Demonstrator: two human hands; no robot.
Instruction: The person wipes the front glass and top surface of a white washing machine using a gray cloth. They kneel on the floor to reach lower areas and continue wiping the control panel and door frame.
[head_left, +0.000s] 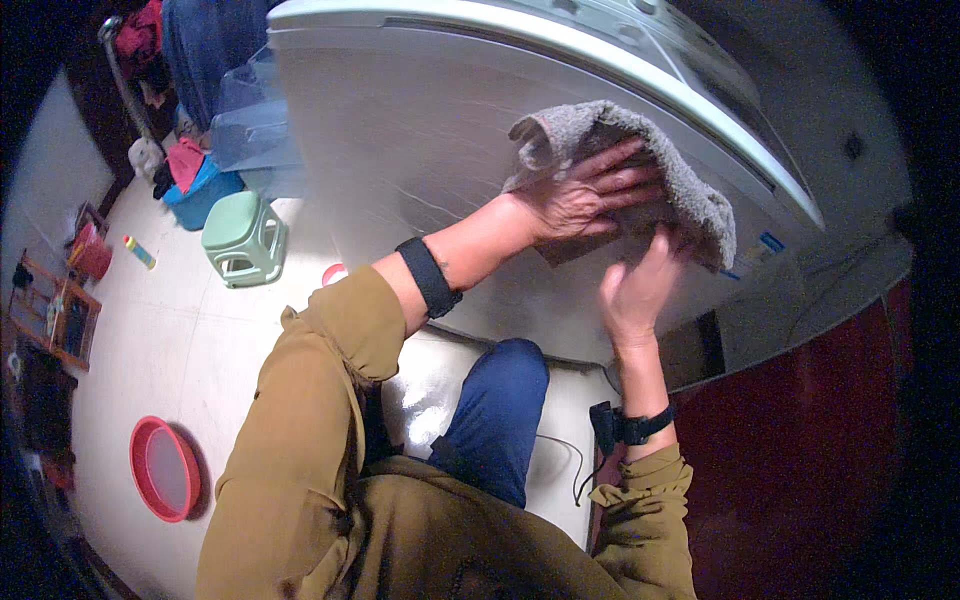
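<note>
A grey terry cloth (697, 195) lies bunched against the pale side panel of a washing machine (405, 112). On the cloth rests my left hand (600, 195), its fingers spread over the fabric and pressing it to the panel. My right hand (645, 285) is just below, slightly blurred, with its fingertips at the cloth's lower edge; whether they grip it cannot be made out. A blue and white sticker (771, 241) is on the panel to the right of the cloth. Both wrists wear black straps.
A green plastic stool (244, 236) stands on the pale floor at left, beside a blue basin (202, 195) with cloths. Farther down are a yellow tube-shaped container (140, 253) and a red basin holding liquid (166, 469). Clear plastic boxes (259, 135) stand next to the machine. A dark red surface (795, 450) is at right.
</note>
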